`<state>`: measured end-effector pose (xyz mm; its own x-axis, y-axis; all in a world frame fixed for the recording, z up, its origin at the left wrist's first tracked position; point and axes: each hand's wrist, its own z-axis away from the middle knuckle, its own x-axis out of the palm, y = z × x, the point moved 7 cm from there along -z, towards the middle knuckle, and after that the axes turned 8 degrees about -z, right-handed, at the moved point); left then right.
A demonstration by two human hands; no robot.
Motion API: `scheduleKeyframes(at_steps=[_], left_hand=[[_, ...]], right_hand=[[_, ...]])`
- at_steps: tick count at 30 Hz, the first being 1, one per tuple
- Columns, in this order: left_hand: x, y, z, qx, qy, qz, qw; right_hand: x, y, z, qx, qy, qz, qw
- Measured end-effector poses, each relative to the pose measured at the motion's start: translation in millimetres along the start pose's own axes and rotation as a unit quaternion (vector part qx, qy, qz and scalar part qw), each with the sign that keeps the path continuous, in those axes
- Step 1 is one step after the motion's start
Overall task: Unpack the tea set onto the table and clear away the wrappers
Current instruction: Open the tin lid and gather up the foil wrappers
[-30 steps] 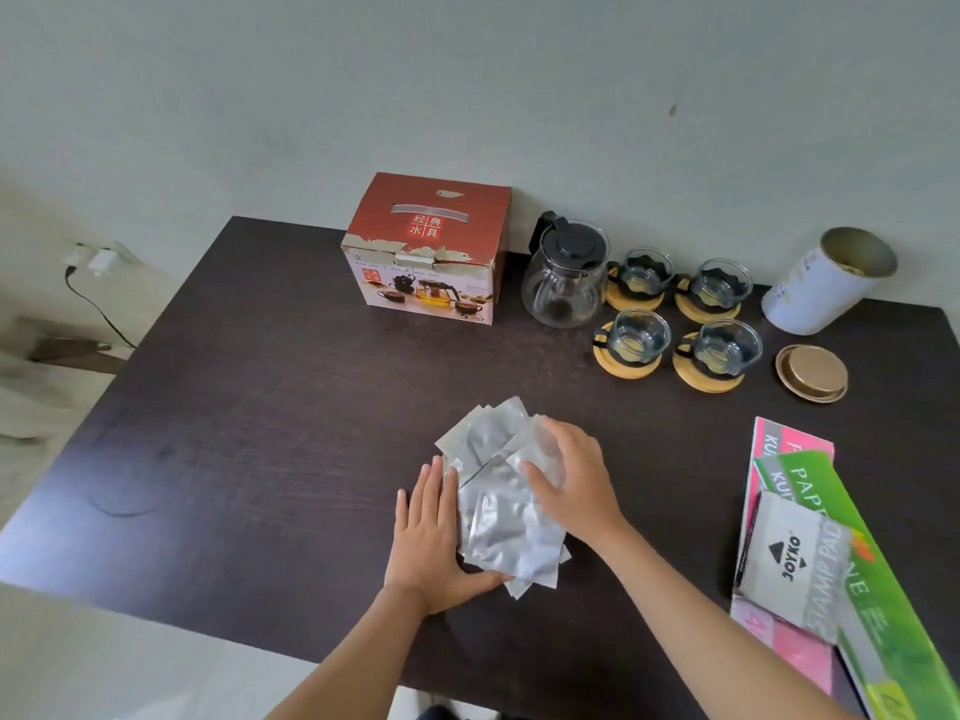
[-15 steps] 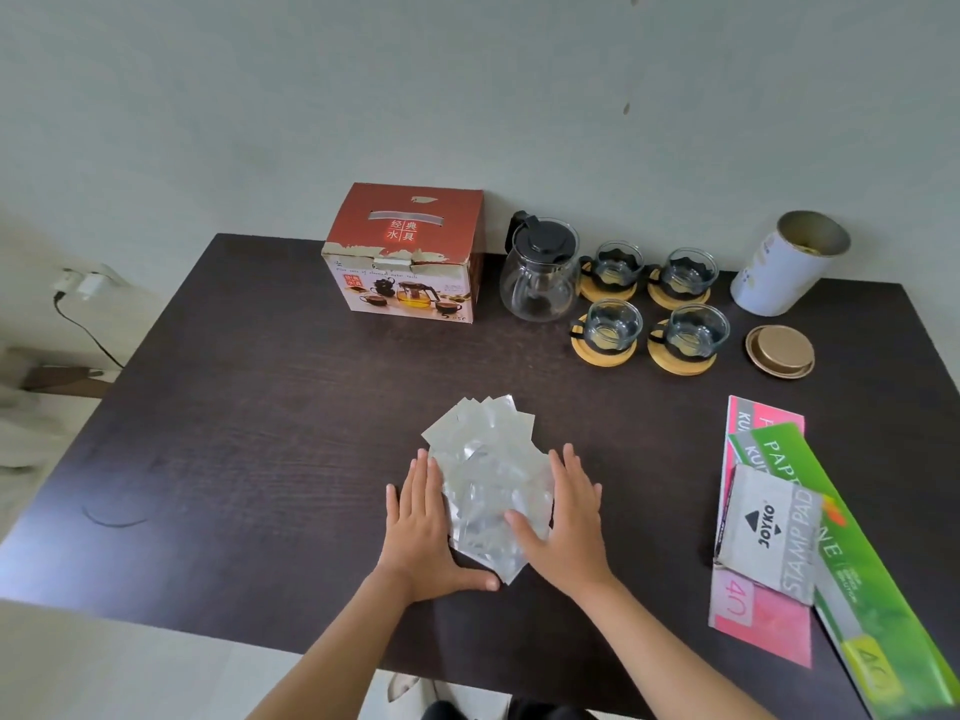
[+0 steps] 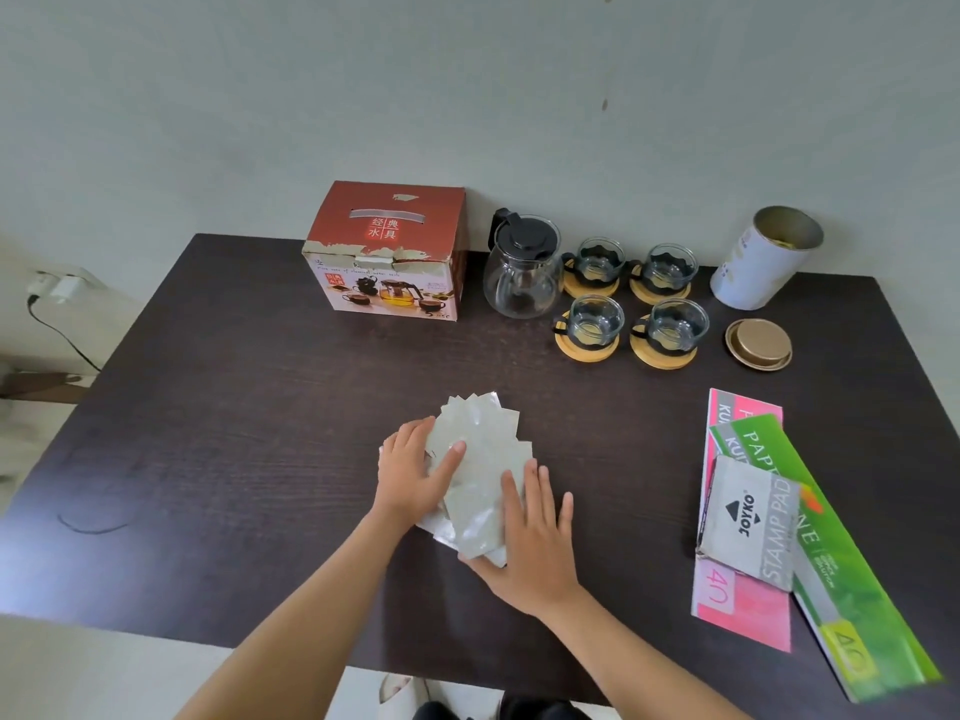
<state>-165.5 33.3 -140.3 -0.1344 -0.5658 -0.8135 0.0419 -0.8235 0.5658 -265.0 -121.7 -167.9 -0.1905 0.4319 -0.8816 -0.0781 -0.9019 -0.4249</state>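
Note:
A pile of silvery plastic wrappers [image 3: 483,459] lies fanned out on the dark table [image 3: 234,407] near its front edge. My left hand [image 3: 410,472] rests on the pile's left side, thumb stretched across the top sheet. At the pile's lower right corner, my right hand [image 3: 537,537] presses down with straight fingers. The red tea set box [image 3: 389,252] stands at the back. Right of it are the glass teapot [image 3: 522,272] with a black lid and several glass cups [image 3: 595,319] on round wooden coasters.
A white tin [image 3: 763,257] stands open at the back right, its gold lid [image 3: 758,345] lying in front of it. Pink and green paper packs [image 3: 831,563] with a stamp pad box [image 3: 748,517] on top lie at the right edge. A wall is behind the table.
My left hand moved from beside the pile onto its left side. My right hand slid down to the pile's lower right corner. The wrappers are pushed closer together.

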Motion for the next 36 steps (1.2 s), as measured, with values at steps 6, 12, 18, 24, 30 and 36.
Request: scheduleKeyframes(at_steps=[6,12,18,24,30,36], left_hand=[[-4.3,1.8,23.5,-0.011,0.018,0.065,0.998],[-6.9,-23.0,49.1,-0.15,0.055,0.119,0.98],[0.0,-18.0,53.5,-0.201,0.025,0.007,0.979],[7.9,-8.3,34.5,-0.214,-0.064,-0.065,0.973],[8.8,-3.7,22.0,-0.186,-0.12,-0.114,0.969],[10.7,0.4,16.1,-0.146,-0.135,-0.068,0.978]], right_hand=[[-5.6,-7.5,-27.5,0.002,-0.028,-0.03,0.999],[-20.0,-10.0,-27.0,-0.069,-0.097,-0.119,0.986],[-36.2,10.1,-44.9,0.02,-0.016,-0.193,0.981],[-42.1,-0.7,-55.7,0.028,0.021,-0.173,0.984],[-32.9,9.0,-66.1,0.137,-0.049,-0.267,0.953],[-33.2,2.7,-61.6,0.137,-0.023,-0.215,0.967]])
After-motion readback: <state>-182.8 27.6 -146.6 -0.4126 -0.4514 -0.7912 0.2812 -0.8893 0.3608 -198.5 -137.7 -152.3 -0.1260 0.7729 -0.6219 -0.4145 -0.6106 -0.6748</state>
